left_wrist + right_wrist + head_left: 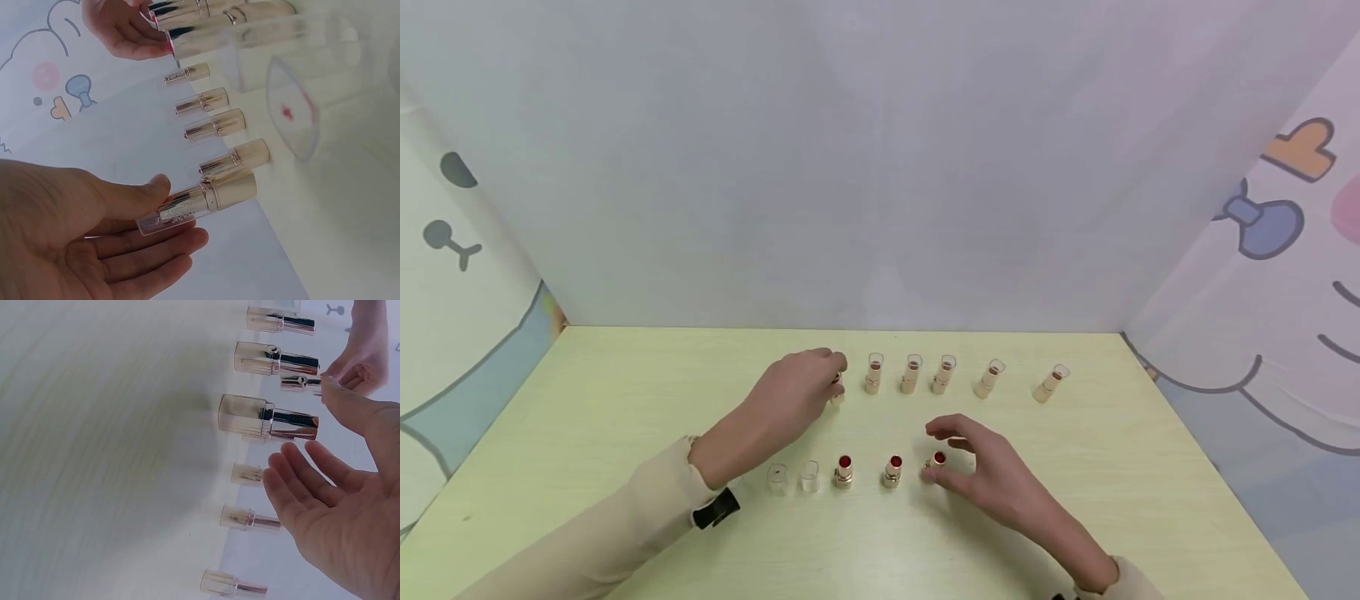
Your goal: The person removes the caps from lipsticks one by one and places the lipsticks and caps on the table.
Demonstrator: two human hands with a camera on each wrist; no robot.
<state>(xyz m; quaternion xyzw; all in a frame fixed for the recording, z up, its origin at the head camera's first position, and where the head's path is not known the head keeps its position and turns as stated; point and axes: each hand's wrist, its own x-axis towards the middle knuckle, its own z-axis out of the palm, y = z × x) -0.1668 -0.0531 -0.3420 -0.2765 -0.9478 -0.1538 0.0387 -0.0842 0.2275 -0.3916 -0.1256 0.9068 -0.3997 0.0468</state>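
At the left end of the back row, my left hand (793, 392) pinches a capped lipstick (209, 199) by its clear cap, thumb on one side and fingers on the other. The lipstick stands upright on the table. In the front row, my right hand (996, 475) is around the rightmost uncapped lipstick (937, 459), which shows a red tip. Its thumb and fingers (306, 481) are spread apart beside that lipstick in the right wrist view. Two more uncapped lipsticks, a middle one (892, 472) and a left one (844, 472), stand to its left.
Several capped lipsticks (912, 374) continue the back row to the right, the last one (1050, 383) set farther off. Two clear caps, one (809, 476) beside the other (777, 478), stand at the front row's left. A pale wall (850, 208) borders the table (625, 375).
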